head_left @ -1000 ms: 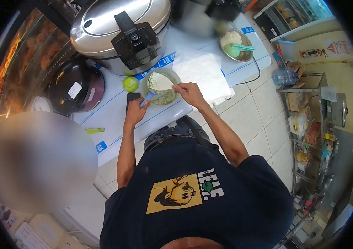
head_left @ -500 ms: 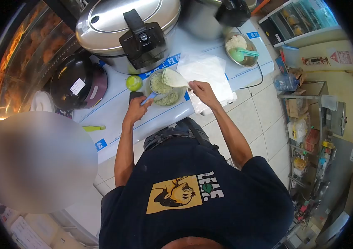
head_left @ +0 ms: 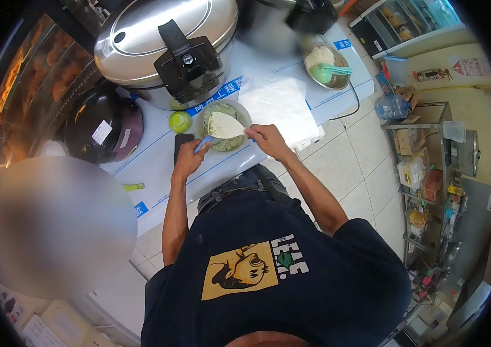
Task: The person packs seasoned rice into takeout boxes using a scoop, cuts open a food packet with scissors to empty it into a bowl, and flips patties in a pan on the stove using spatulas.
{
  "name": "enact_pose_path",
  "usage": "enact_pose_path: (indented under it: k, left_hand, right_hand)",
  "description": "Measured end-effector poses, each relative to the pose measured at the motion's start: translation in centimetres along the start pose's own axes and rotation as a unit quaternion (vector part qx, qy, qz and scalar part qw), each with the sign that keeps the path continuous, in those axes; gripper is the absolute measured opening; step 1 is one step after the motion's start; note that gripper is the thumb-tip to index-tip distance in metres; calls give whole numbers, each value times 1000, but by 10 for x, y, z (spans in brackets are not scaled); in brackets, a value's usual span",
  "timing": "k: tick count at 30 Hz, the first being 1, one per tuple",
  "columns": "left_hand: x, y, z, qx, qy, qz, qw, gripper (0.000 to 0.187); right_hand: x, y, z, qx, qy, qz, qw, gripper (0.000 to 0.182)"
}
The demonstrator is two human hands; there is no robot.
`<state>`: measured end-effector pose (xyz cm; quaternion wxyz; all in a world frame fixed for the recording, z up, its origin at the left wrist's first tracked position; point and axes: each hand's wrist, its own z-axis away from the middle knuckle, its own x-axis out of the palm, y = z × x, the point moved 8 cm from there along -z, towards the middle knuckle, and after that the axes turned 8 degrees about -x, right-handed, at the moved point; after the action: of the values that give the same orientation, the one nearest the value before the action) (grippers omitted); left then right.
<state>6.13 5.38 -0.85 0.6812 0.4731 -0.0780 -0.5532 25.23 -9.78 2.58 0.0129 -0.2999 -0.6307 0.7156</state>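
My left hand [head_left: 189,158] is closed round the blue handle [head_left: 203,143] of a scoop. The scoop's cup is hidden under the paddle. In my right hand [head_left: 267,140] is a white rice paddle [head_left: 228,126] with rice grains stuck to its blade, its flat face lying across the scoop. Both tools are over a bowl [head_left: 245,114] of greenish rice [head_left: 226,144] near the table's front edge. A dark flat object [head_left: 182,140] lies beside my left hand, and a small green-lidded container [head_left: 180,121] stands left of the bowl.
Behind the bowl stands a large steel cooker [head_left: 141,34]; a dark pot [head_left: 104,127] is to the left. White plastic sheets [head_left: 277,107] lie to the right, near a metal bowl [head_left: 341,84] with white rice and a green scoop. A light-green utensil [head_left: 134,187] lies front left.
The paddle has moved left and down, from beside the rice-filled scoop to over it. The scoop's cup was visible above the bowl and is now covered. My view has shifted slightly.
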Motion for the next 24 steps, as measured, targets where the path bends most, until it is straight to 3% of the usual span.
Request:
enact_pose_path:
  k: [2, 9, 11, 14, 17, 21, 24]
  left_hand:
    - [-2, 9, 0, 41, 14, -22, 999, 37]
    - [-2, -8, 0, 37, 33, -25, 998, 35]
    - [1, -19, -7, 87, 40, -72, 993, 34]
    - [-6, -6, -5, 111, 44, -60, 991, 34]
    - [-16, -3, -6, 99, 48, -65, 992, 34]
    - [-32, -8, -10, 60, 68, -75, 993, 37]
    - [-33, -25, -20, 25, 52, -30, 998, 38]
  right_hand:
    - [2, -16, -5, -48, -2, 88, 995, 32]
    - [7, -10, -7, -22, -16, 93, 995, 31]
    - [5, 8, -8, -1, -1, 30, 1000, 33]
    - [-4, -9, -27, -27, 5, 83, 996, 35]
    - [-18, -15, -44, -45, -48, 125, 990, 37]
    - [-74, -25, -33, 9, 27, 121, 992, 38]
    - [-61, -31, -16, 57, -114, 337, 933, 26]
